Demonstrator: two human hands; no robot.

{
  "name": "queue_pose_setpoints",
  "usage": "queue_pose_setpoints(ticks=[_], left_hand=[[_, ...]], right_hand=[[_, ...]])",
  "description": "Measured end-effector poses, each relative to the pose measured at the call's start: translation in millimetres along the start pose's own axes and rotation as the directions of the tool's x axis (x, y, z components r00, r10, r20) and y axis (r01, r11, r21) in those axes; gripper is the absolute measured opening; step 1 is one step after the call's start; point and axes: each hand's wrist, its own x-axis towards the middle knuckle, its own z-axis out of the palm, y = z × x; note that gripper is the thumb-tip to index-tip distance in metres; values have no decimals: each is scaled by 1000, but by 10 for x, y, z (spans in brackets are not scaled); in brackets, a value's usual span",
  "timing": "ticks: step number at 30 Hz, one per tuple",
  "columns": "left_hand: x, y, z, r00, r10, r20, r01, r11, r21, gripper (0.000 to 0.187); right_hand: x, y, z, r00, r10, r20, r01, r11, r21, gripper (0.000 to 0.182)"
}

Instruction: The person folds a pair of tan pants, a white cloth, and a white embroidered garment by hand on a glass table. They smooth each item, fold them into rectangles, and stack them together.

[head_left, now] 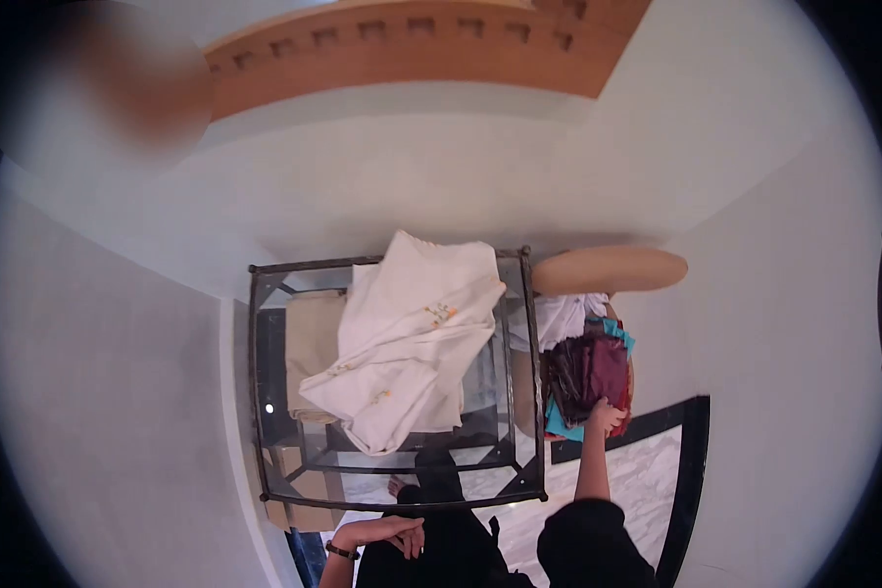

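My right hand (pixel 608 418) reaches to the right of the glass table, its fingers closed at the near edge of a folded maroon cloth (pixel 606 367). That cloth lies on top of a pile with dark, turquoise and red fabric, and a white cloth (pixel 568 318) sits behind it. In front of the table, near my body, my left hand (pixel 394 535) hangs with loosely extended fingers and nothing in it. A rumpled white cloth with small orange embroidered flowers (pixel 416 338) is spread over the table top.
The glass table (pixel 485 456) has a dark metal frame with corners nearest me. Beige folded fabric (pixel 314 358) shows at its left side. A rounded tan cushion-like edge (pixel 612 269) stands behind the pile. Carved wood (pixel 402 59) hangs on the wall ahead.
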Motion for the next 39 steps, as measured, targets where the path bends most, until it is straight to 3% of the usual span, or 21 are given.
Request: queue_pose_setpoints(ticks=[1,2,3,5,7,9,12,14,16,17,19,21,23,25,28,29,31,33,35,37,39], left_hand=[[-49,23,14,999,33,-22,-33,999,21,57],[-94,37,33,997,65,-41,-63,997,40,57],[-135,59,36,993,82,-80,-77,995,61,57],[-212,79,43,983,105,-148,-92,991,96,57],[-290,150,69,966,141,-216,-112,983,143,57],[-349,196,55,944,185,-273,-137,973,186,53],[-448,147,25,809,493,-321,-373,852,367,51],[-395,92,-6,679,478,-557,-263,867,423,49],[-473,238,50,468,506,-724,-168,856,490,51],[-545,296,68,452,422,-786,-249,906,343,65],[-605,409,157,367,385,-847,-575,810,120,71],[-776,548,263,451,476,-755,-843,504,-185,85],[-967,804,773,164,638,-753,-920,374,117,83],[-936,765,584,385,649,-657,-921,223,-319,61],[-766,395,-171,540,534,-650,-617,777,126,58],[-736,426,-103,510,431,-744,-635,772,11,50],[-829,529,126,444,579,-684,-744,664,79,48],[-968,638,387,423,677,-602,-748,636,189,49],[-1163,722,703,466,721,-513,-646,674,359,53],[-1157,711,930,547,819,-175,-660,550,512,57],[-1113,680,1180,606,783,142,-676,413,610,62]], right_hand=[[-291,-256,-289,988,-64,-137,59,997,-42,59],[-494,-449,-532,903,-392,-177,421,889,178,55],[-735,-677,-819,707,-646,-288,705,612,358,51],[-1389,-1205,-1386,543,-815,-202,723,333,605,47],[-1923,-1413,-1659,255,-966,33,662,199,722,50],[-2366,-1747,-1846,-261,-965,19,679,-170,714,55],[-3010,-1914,-2036,-450,-893,7,595,-294,748,62],[-3217,-1906,-1963,-532,-847,8,618,-382,687,60],[-3337,-1910,-1983,-568,-823,-6,622,-434,652,53],[-3402,-1864,-2007,-584,-811,-8,624,-456,635,50],[-3592,-1695,-2392,-526,-839,-140,530,-452,718,43],[-3795,-1351,-2843,-507,-842,-182,415,-424,805,39],[-3954,-969,-3132,-556,-808,-194,259,-390,883,37],[-3988,-747,-3307,-631,-750,-199,121,-348,930,33],[-3963,-603,-3435,-696,-706,-130,-3,-179,984,32],[-3911,-564,-3414,-674,-734,-86,-42,-78,996,33],[-3737,-434,-3326,-630,-770,102,-52,173,984,37],[-3517,-346,-3147,-511,-811,284,-21,343,939,34],[-3307,-100,-2695,-175,-795,581,105,571,814,28],[-3220,-130,-2780,-47,-472,880,-504,772,387,38],[-3133,-101,-2847,-150,-406,901,-702,686,192,40]])
